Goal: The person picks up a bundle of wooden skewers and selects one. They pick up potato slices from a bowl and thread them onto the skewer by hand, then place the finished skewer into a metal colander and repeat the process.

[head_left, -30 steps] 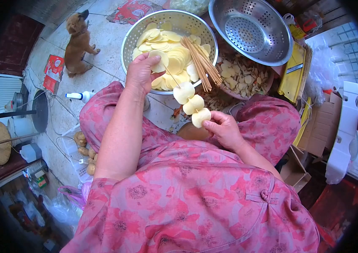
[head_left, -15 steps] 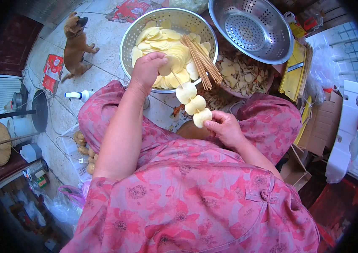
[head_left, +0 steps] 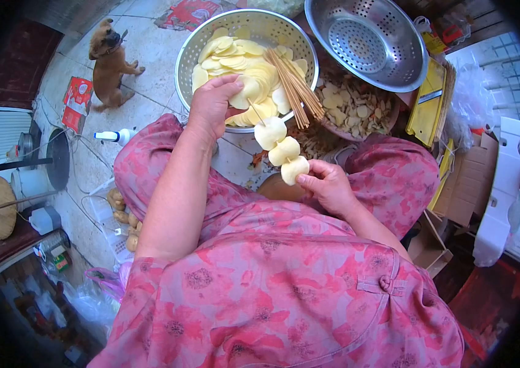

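My left hand [head_left: 212, 105] pinches a thin potato slice [head_left: 242, 93] between thumb and fingers, right at the upper tip of a wooden skewer [head_left: 255, 111]. On that skewer sit several threaded potato slices [head_left: 270, 132], bunched toward its lower end. My right hand [head_left: 328, 186] grips the skewer's lower end, thumb against the lowest slices, and the stick's end is hidden in the fingers. Behind the left hand stands a metal colander [head_left: 185, 61] heaped with pale potato slices [head_left: 232, 56]. A bundle of bare skewers [head_left: 295, 89] leans across its right side.
An unfilled colander [head_left: 358, 46] tilts at the back right, above a basin of potato scraps [head_left: 355, 109]. A dog [head_left: 111, 69] sits on the tiles at the far left. Whole potatoes [head_left: 120, 216] lie in a white basket by the left knee. A cardboard box [head_left: 471, 178] stands right.
My left hand has shifted slightly, and its slice now sits at the skewer's tip at a different angle. My right hand stays nearly still. The dog has turned its head.
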The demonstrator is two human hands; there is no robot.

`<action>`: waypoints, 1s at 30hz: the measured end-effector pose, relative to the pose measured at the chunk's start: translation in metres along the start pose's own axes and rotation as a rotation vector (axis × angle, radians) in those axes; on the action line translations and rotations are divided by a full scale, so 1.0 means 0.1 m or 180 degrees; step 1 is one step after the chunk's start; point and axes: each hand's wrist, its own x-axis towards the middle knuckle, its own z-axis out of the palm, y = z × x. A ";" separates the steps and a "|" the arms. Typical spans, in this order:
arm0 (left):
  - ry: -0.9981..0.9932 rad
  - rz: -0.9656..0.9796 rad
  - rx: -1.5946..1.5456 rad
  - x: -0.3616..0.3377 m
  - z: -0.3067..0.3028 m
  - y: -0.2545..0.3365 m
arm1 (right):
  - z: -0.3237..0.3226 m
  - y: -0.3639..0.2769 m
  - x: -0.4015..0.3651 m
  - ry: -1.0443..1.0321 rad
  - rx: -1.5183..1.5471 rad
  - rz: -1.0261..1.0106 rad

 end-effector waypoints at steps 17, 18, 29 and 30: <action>-0.0894 -0.0580 0.0279 0.01 0.01 -0.14 | 0.01 0.03 0.02 0.0137 0.0519 0.0042; -0.0942 -0.0576 0.0263 0.01 0.01 -0.13 | 0.01 0.03 0.02 0.0124 0.0565 0.0020; 0.0704 0.0559 0.1269 0.29 -0.22 0.04 | -0.06 0.04 0.06 0.0672 0.1088 -0.0152; 0.0473 0.0695 0.1995 0.31 -0.22 0.02 | -0.06 0.05 0.07 0.0690 0.1131 -0.0193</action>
